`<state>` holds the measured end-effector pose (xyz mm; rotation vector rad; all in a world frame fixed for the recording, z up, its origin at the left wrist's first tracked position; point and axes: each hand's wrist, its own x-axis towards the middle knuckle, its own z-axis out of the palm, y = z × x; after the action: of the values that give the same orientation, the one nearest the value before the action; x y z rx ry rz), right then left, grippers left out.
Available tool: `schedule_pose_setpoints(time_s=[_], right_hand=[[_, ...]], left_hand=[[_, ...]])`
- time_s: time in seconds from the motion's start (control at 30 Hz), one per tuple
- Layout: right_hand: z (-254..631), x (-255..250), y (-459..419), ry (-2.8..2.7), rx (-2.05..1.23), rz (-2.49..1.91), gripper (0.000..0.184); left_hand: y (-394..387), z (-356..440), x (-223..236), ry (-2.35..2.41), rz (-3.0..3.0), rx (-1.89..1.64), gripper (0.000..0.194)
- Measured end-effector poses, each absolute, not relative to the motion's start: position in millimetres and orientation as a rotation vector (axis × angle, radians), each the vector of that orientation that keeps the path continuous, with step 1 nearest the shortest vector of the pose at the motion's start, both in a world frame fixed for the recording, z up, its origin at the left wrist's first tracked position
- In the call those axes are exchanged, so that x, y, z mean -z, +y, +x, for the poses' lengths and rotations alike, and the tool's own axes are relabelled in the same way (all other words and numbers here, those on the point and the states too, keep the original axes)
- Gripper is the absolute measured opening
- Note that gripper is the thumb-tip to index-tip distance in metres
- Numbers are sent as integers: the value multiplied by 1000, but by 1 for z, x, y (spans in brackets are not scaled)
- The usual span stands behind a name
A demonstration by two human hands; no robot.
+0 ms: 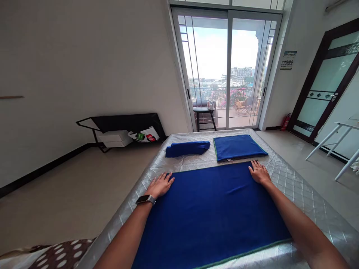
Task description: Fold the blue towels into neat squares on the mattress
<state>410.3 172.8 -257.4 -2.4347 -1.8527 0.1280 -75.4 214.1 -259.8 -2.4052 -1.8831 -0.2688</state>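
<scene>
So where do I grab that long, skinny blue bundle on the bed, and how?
I'd put the grip around the middle of the blue bundle, coming from above, thumb on one long side and fingers on the other. It's long and narrow and sits up a little from the bed, so it should pinch easily across its short width.
</scene>
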Motion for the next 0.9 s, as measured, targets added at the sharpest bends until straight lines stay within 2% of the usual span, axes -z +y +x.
schedule_pose_setpoints(time_s=[0.17, 0.4, 0.53, 0.7, 0.9], right_hand=[[408, 257, 172, -1815, -158, -2432, 63], [408, 254, 172, -1805, -197, -2435, 64], [408, 256, 173, -1809, -195, -2438, 64], [409, 260, 174, -1814, -170, -2423, 64], [409, 261, 173, -1808, -173, -2418, 65]], left_hand=[[226, 8, 241, -1796, -2495, 303, 42], [220, 174, 270, -1543, -2790, 315, 40], [212, 214, 278, -1498, -2856, 310, 45], [212, 171, 277, -1657, -2796, 238, 63], [226, 14, 284, -1958, -2456, 48, 64]])
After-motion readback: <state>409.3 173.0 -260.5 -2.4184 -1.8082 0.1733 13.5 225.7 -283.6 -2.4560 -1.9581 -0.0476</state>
